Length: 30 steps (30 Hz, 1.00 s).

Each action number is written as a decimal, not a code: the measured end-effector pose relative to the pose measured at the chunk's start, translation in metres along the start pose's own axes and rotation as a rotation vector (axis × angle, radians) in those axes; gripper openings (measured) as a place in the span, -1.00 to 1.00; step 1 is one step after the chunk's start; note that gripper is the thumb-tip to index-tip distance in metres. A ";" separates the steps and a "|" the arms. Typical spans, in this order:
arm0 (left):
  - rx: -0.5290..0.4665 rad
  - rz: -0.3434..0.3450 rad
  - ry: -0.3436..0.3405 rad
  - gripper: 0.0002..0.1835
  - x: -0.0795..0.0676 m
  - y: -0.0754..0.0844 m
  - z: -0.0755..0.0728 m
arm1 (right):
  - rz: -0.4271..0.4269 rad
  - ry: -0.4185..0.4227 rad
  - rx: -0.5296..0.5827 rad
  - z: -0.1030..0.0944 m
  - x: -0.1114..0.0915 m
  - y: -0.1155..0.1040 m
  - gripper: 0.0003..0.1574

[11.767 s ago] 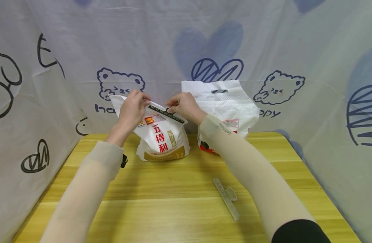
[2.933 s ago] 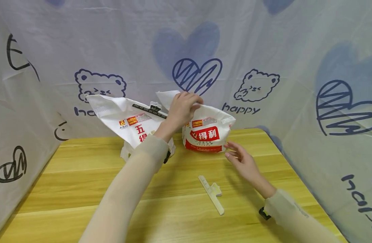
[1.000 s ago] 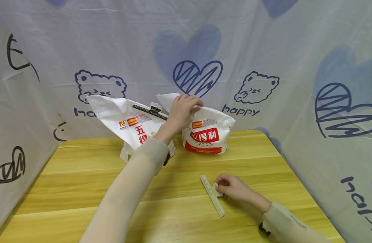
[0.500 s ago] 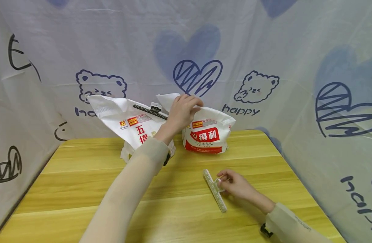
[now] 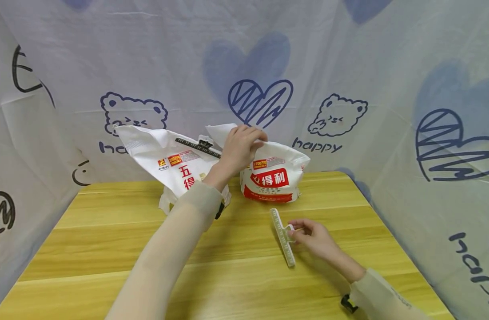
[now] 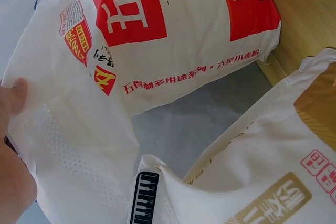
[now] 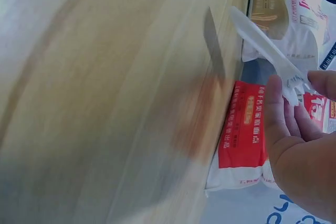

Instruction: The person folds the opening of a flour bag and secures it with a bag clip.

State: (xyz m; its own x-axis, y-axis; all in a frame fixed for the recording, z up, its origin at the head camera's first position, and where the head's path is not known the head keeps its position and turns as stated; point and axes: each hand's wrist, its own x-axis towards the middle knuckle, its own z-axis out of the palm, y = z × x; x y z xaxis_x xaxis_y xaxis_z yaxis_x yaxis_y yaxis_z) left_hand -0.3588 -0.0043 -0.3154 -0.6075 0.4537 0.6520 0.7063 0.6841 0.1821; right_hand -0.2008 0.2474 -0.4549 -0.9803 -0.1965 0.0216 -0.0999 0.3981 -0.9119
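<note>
My left hand (image 5: 239, 149) grips the folded-down top of a white flour bag (image 5: 276, 178) with red printing, at the back of the table. In the left wrist view its thumb (image 6: 19, 95) presses on the bag's white upper part. My right hand (image 5: 318, 242) pinches a pale see-through bag clip (image 5: 282, 238) by its handle, thumb on one side and fingers on the other. The right wrist view shows the clip (image 7: 262, 43) raised, its shadow on the wood. Left of the red bag stands another flour bag (image 5: 148, 146), its folded top held by a black bag clip (image 5: 188, 143).
The wooden table (image 5: 108, 249) carries both bags near its back edge. A white printed cloth (image 5: 168, 53) hangs close behind them and along both sides. My left forearm (image 5: 160, 249) crosses in front of the left bag and partly hides it.
My right hand left the red bag's side, took hold of the pale clip on the table, lifted it and carried it toward the bags. My left hand has stayed on the folded top.
</note>
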 end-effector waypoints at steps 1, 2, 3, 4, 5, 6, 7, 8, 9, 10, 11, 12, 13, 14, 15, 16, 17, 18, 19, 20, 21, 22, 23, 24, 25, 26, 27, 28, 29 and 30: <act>0.001 0.001 0.002 -0.87 0.000 -0.001 0.000 | 0.001 0.012 -0.003 0.000 0.000 0.000 -0.50; 0.001 0.002 0.005 -0.87 0.000 -0.001 0.001 | 0.000 0.024 -0.007 0.001 0.001 0.000 -0.51; 0.003 0.002 0.008 -0.87 0.000 -0.002 0.001 | 0.001 0.037 -0.013 0.001 0.002 0.000 -0.51; 0.004 0.002 0.010 -0.87 0.000 -0.002 0.001 | 0.002 0.047 -0.015 0.001 0.002 0.001 -0.52; 0.002 0.002 0.011 -0.87 0.000 -0.002 0.001 | 0.004 0.059 -0.012 0.002 0.003 0.001 -0.52; 0.002 0.002 0.012 -0.87 0.000 -0.002 0.001 | 0.003 0.068 -0.003 0.002 0.003 0.001 -0.53; -0.001 0.002 0.012 -0.87 0.000 -0.002 0.002 | 0.000 0.079 0.010 0.003 0.004 0.000 -0.54; -0.002 0.003 0.011 -0.87 0.000 -0.002 0.002 | -0.008 0.088 0.022 0.003 0.004 0.000 -0.54; -0.003 0.002 0.009 -0.87 0.000 -0.002 0.002 | -0.016 0.099 0.033 0.003 0.004 0.000 -0.54; -0.005 0.003 0.008 -0.86 0.000 -0.002 0.002 | -0.028 0.108 0.051 0.003 0.005 -0.001 -0.54; -0.005 0.003 0.007 -0.86 0.000 -0.002 0.002 | -0.038 0.124 0.062 0.003 0.005 -0.002 -0.56; -0.004 0.003 0.006 -0.87 -0.001 -0.002 0.003 | -0.049 0.137 0.077 0.003 0.005 -0.002 -0.56; -0.004 0.002 0.006 -0.87 -0.001 -0.002 0.003 | -0.061 0.151 0.088 0.003 0.006 -0.003 -0.56; -0.002 0.001 0.006 -0.87 -0.001 -0.002 0.003 | -0.071 0.164 0.097 0.003 0.006 -0.004 -0.56; -0.001 0.000 0.007 -0.87 -0.001 -0.003 0.003 | -0.078 0.178 0.105 0.003 0.007 -0.005 -0.56; -0.002 0.000 0.007 -0.86 -0.001 -0.002 0.003 | -0.084 0.189 0.114 0.003 0.007 -0.006 -0.56; -0.002 -0.001 0.007 -0.86 0.000 -0.003 0.004 | -0.087 0.201 0.118 0.003 0.008 -0.007 -0.55; -0.003 -0.002 0.006 -0.86 0.000 -0.003 0.004 | -0.089 0.208 0.128 0.003 0.008 -0.008 -0.54; -0.003 -0.003 0.004 -0.86 0.000 -0.003 0.004 | -0.088 0.217 0.131 0.003 0.009 -0.009 -0.53; -0.003 -0.004 0.003 -0.86 0.000 -0.003 0.004 | -0.087 0.227 0.133 0.003 0.010 -0.011 -0.52; -0.003 -0.005 0.003 -0.86 0.000 -0.003 0.005 | -0.090 0.237 0.137 0.003 0.011 -0.012 -0.51; -0.003 -0.004 0.003 -0.86 0.000 -0.003 0.004 | -0.093 0.247 0.141 0.003 0.012 -0.013 -0.51; -0.004 -0.003 0.005 -0.86 0.000 -0.003 0.004 | -0.095 0.260 0.145 0.003 0.013 -0.014 -0.52; -0.004 -0.001 0.007 -0.86 0.000 -0.003 0.004 | -0.097 0.274 0.152 0.004 0.014 -0.015 -0.52; -0.003 -0.001 0.007 -0.86 0.000 -0.003 0.004 | -0.103 0.290 0.158 0.004 0.015 -0.017 -0.53; -0.005 0.000 0.009 -0.86 -0.001 -0.003 0.004 | -0.114 0.304 0.171 0.005 0.017 -0.018 -0.53; -0.006 0.001 0.009 -0.86 -0.001 -0.003 0.004 | -0.125 0.316 0.185 0.005 0.018 -0.019 -0.52; -0.007 0.002 0.009 -0.87 -0.001 -0.003 0.004 | -0.131 0.326 0.199 0.005 0.019 -0.021 -0.52; -0.008 0.003 0.010 -0.87 -0.001 -0.003 0.004 | -0.141 0.337 0.206 0.006 0.021 -0.023 -0.52; -0.007 0.002 0.009 -0.86 -0.002 -0.003 0.004 | -0.152 0.343 0.218 0.005 0.022 -0.024 -0.52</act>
State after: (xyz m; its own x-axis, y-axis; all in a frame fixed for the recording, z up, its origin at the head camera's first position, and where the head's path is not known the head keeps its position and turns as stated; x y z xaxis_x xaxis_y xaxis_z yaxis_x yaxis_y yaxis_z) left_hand -0.3616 -0.0052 -0.3197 -0.6031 0.4500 0.6586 0.7101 0.6791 0.1862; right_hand -0.2190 0.2285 -0.4344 -0.9608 0.0860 0.2636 -0.2451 0.1815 -0.9524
